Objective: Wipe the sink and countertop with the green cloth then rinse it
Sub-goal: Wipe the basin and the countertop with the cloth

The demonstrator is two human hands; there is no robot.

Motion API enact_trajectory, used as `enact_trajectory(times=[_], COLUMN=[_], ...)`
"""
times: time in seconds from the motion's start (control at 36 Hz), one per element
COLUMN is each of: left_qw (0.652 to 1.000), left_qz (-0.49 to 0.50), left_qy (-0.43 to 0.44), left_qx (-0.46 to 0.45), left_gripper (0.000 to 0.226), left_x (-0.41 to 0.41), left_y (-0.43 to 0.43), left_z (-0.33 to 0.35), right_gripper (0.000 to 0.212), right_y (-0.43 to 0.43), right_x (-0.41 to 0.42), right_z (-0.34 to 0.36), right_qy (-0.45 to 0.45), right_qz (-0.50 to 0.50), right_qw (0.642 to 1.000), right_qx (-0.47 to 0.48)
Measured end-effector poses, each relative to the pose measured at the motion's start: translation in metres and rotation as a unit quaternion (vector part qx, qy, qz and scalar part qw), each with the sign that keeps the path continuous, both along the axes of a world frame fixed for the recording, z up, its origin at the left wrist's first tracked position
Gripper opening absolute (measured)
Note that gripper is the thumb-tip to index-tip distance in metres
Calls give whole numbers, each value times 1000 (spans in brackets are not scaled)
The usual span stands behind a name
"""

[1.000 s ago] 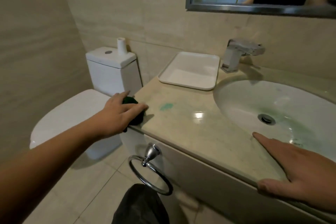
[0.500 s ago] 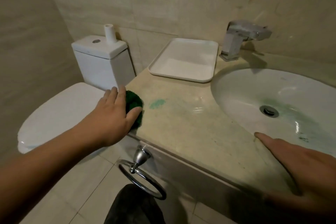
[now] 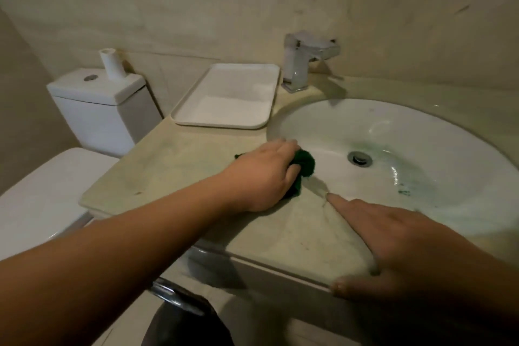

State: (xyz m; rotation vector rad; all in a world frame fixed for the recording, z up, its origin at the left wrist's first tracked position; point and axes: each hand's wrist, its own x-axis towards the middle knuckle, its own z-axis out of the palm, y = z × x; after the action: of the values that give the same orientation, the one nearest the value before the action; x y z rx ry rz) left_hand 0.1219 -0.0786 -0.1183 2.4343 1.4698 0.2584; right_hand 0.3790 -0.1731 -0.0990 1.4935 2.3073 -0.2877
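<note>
**Wiping step: cloth at the basin's lip, between surface and sink.**
Nearest, the right hand (image 3: 407, 255) lies flat on the surface (image 3: 182, 166), fingers straight and spread, thumb over the front edge, bracing. Just beyond its forefinger, the left hand (image 3: 266, 174) covers the green cloth (image 3: 305, 163), fingers curled over the wad, which sits on the sink (image 3: 365, 126) rim. Past those fingers, green smears (image 3: 404, 192) lie by the drain (image 3: 359, 159); the next move likely calls for a pressed sweep down there. Farthest, the faucet (image 3: 306, 59), for rinsing.

Dim, yellowish light. Soft glare on wet sink (image 3: 393, 126); faucet (image 3: 306, 62) shadow falls forward-right. Wide-angle distortion toward edges (toilet (image 3: 95, 93) leans outward). Overall softness, fine detail smeared.
</note>
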Motion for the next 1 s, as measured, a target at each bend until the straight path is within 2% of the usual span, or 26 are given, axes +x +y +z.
enact_trajectory(times=[0.03, 0.11, 0.19, 0.25, 0.33, 0.47, 0.56, 0.64, 0.78, 0.89, 1.0], left_qw=[1000, 998, 988, 978, 980, 978, 975, 985, 996, 1000, 997], left_qz=[-15, -28, 23, 67, 113, 186, 218, 170, 84, -16, -67], left_qy=[-4, -50, -153, -191, -141, 86, 47, -2, 5, 11, 30], left_qx=[-9, -6, 24, 55, 80, 39, -7, -14, -7, 19, 28], left_gripper=[39, 38, 31, 24, 24, 38, 44, 65, 67, 53, 35], left_x=[12, 24, -7, -45, -112, -189, -200, -183, -103, -21, 42], left_y=[0, -3, -11, -18, -30, -50, -52, -48, -32, -21, -18], left_z=[2, 15, 38, 52, 57, 29, 10, -4, -10, -6, -1], right_gripper=[122, 121, 121, 121, 120, 121, 122, 123, 123, 125, 126], right_y=[-6, -9, -8, -7, -6, -3, -1, -1, -2, 0, -3], right_x=[-26, -25, -24, -27, -28, -27, -28, -29, -29, -25, -19], right_z=[-2, -6, -4, -2, -2, -7, -10, -11, -9, -14, -16], right_qy=[16, 68, 73, 82, 75, 70, 61, 57, 42, 73, 81], right_qz=[-20, -44, -48, -42, -25, -15, -21, -18, 10, 13, 12], right_qw=[1000, 997, 996, 995, 997, 997, 998, 998, 999, 997, 995], right_qx=[13, -6, -16, -23, -18, -1, -6, -9, 5, 34, 57])
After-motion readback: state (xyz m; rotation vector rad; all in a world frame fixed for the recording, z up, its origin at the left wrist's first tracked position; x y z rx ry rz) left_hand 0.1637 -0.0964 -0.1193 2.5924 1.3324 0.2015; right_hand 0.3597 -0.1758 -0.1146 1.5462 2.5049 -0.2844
